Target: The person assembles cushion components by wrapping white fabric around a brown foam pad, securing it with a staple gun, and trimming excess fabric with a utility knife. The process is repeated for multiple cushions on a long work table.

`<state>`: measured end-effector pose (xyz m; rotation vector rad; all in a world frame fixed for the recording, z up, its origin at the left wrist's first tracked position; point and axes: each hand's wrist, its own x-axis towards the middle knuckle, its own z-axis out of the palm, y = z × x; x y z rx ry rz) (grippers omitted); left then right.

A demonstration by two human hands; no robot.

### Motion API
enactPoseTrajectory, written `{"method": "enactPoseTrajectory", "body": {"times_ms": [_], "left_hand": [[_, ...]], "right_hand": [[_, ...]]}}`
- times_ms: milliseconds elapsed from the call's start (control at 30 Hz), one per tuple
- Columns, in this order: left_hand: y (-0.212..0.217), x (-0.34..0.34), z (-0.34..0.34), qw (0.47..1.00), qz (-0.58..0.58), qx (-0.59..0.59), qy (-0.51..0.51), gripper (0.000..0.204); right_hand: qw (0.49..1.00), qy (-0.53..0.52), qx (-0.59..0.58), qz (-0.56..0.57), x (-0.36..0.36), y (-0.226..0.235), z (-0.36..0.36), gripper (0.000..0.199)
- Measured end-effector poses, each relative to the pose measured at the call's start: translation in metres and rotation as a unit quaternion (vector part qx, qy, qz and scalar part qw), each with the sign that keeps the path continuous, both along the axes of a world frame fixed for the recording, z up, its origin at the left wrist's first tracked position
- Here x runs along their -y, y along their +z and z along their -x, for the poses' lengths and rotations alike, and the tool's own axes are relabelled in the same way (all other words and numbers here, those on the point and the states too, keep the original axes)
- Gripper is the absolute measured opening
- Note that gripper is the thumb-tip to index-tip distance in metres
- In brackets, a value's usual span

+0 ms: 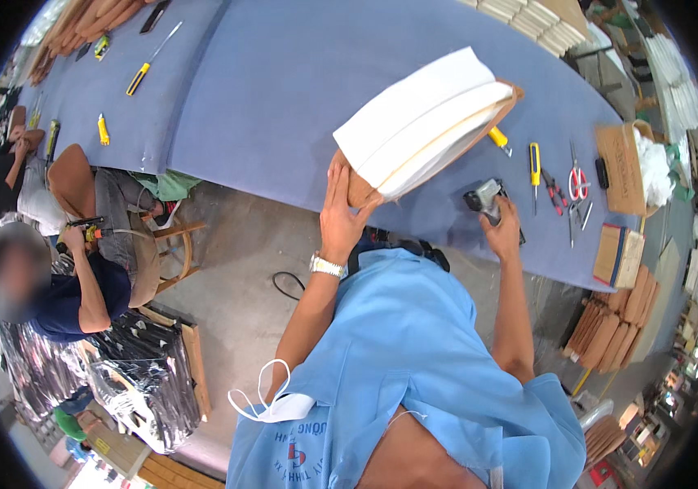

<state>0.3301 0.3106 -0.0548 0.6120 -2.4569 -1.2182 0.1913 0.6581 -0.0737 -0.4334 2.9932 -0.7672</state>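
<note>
At the near edge of the blue desk [267,106], my right fingers [510,213] are curled in a narrow grip on a silver-and-black tool [484,196]; part of it is hidden under my hand, so its kind is hard to make out. My left fingers [339,187], thumb parted from the rest, hold the brown lower end of a curved white-and-brown piece [418,114]; their contact beneath is unseen. The piece stands tilted over the desk, beyond my hands, partly covering a yellow-handled tool [497,136]. Farthest, pale stacked strips [520,20] are cut off by the upper edge.
</note>
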Motion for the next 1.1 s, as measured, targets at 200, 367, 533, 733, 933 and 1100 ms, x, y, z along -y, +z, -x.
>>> {"method": "enactPoseTrajectory", "body": {"times_ms": [200, 367, 533, 733, 933, 1100], "left_hand": [[-0.005, -0.008, -0.003, 0.998, -0.035, -0.04, 0.016, 0.088], [-0.002, 0.004, 0.005, 0.997, -0.07, -0.032, -0.002, 0.084], [0.005, 0.016, 0.01, 0.973, -0.218, -0.033, 0.069, 0.072], [0.002, 0.037, 0.008, 0.873, -0.445, -0.132, 0.15, 0.084], [0.043, 0.193, -0.002, 0.874, -0.392, -0.277, 0.07, 0.088], [0.052, 0.187, 0.053, 0.878, -0.402, -0.25, 0.072, 0.08]], "right_hand": [[0.954, -0.104, 0.135, 0.247, 0.012, 0.011, 0.102, 0.051], [0.843, -0.141, 0.227, 0.467, 0.068, 0.02, 0.217, 0.069], [0.743, -0.102, 0.306, 0.587, 0.124, 0.023, 0.256, 0.078], [0.755, -0.024, 0.233, 0.613, 0.127, 0.078, 0.207, 0.056], [0.817, 0.056, 0.178, 0.545, 0.067, 0.149, 0.038, 0.047], [0.87, 0.251, 0.276, 0.323, 0.073, 0.137, -0.021, 0.06]]}}
